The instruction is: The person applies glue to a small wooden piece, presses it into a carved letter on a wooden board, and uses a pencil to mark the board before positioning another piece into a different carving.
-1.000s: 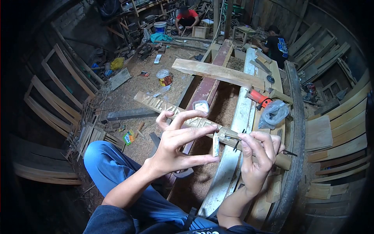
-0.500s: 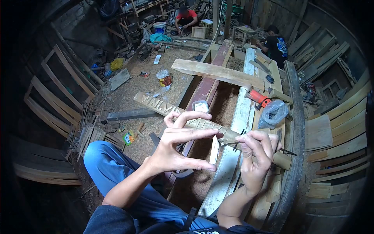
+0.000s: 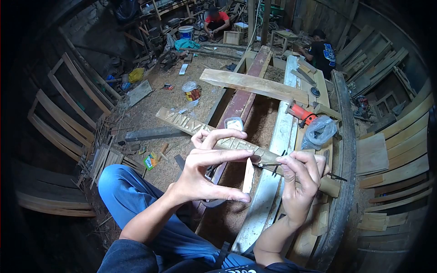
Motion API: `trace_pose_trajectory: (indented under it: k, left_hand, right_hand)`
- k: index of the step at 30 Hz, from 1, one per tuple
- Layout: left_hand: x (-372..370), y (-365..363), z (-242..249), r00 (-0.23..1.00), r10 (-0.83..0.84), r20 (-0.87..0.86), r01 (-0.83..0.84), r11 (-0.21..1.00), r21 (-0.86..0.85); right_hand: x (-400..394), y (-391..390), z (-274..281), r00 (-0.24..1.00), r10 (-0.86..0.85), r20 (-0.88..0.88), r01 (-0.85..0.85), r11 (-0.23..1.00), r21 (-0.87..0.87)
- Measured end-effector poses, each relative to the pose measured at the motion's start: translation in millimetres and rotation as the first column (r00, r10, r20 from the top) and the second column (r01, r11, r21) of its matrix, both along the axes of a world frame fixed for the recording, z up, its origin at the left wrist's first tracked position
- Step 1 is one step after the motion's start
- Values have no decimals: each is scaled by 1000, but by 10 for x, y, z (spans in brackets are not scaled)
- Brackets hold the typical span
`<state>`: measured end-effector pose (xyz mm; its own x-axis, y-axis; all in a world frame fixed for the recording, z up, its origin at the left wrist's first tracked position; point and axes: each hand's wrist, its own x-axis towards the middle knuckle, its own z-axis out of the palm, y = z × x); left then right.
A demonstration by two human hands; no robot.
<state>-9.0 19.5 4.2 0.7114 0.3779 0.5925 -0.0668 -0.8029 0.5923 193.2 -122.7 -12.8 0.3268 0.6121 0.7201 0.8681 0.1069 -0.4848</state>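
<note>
Between the thumb and index finger of my left hand (image 3: 205,170) stands a small, pale wooden piece (image 3: 248,176), held upright by its ends. White paste shows along its right edge. My right hand (image 3: 300,182) pinches a thin dark stick (image 3: 336,177), whose tip points left, close to the upper part of the wooden piece. Behind both hands runs a long plank (image 3: 182,124) bearing raised wooden letters, partly hidden by my fingers. A small clear tub (image 3: 234,123) with white contents sits just beyond my left hand.
A bare board (image 3: 250,85) lies across the bench beams. To the right are a red power tool (image 3: 302,113) and a plastic bag (image 3: 320,132). A paint can (image 3: 191,92) stands on the sawdust-covered floor. Two people work at the back, one in a red shirt (image 3: 217,20).
The wooden piece has turned slightly in my left fingers, showing more of its pasted edge. The stick's tip, which carried a whitish blob, has shifted slightly.
</note>
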Motion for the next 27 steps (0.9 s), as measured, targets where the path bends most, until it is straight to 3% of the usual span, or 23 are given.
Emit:
trace_pose_trajectory:
  k: [6,12,16,19,22,24,25,26,27]
  left_hand:
    - [55,24,-51,999,50,-5,-50,997,51]
    - [116,25,-111,998,67,-1,-67,997,29]
    - [198,113,-275,978,181,-101,-181,983,7]
    - [338,220,-521,964,235,-123,-238,971,-7]
    - [527,346,-885,944,288,-160,-308,944,-120]
    - [692,377,-1210,944,316,-93,-329,888,-321]
    - [749,364,-1376,918,375,-129,-396,883,-252]
    - [816,339,-1554,887,433,-157,-457,870,-185]
    - [897,299,-1725,900,425,-93,-434,856,-281]
  right_hand:
    - [37,8,-3,998,-38,47,37,999,14]
    - [34,14,5,993,-76,-88,80,996,46]
    - [137,88,-150,966,-138,-217,118,988,-100]
    - [320,207,-509,888,-119,-444,62,988,-139]
    - [516,251,-996,833,-120,-540,-3,975,-222]
    - [634,250,-1301,716,-116,-689,-89,963,-254]
    - [696,252,-1479,813,-141,-565,-52,949,-311]
    - [744,236,-1658,701,-177,-691,-89,939,-331]
    - [794,218,-1878,769,-204,-606,-88,905,-417]
